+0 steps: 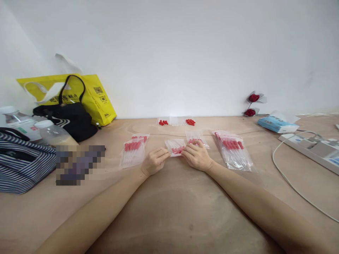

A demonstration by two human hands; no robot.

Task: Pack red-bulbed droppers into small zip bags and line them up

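Note:
A clear zip bag of droppers with red bulbs lies between my hands, its near edge toward me. My left hand pinches the left corner of that edge. At its right corner my right hand has its fingers closed on the bag. Another bag with red bulbs sits just behind my right hand, partly hidden by it. Filled bags are stacked at the left and at the right. Loose droppers with red bulbs lie at the back near the wall.
A yellow bag, black bag, bottles and striped pouch stand at the left of the table. At the right are a tissue pack, power strip, cable and red roses.

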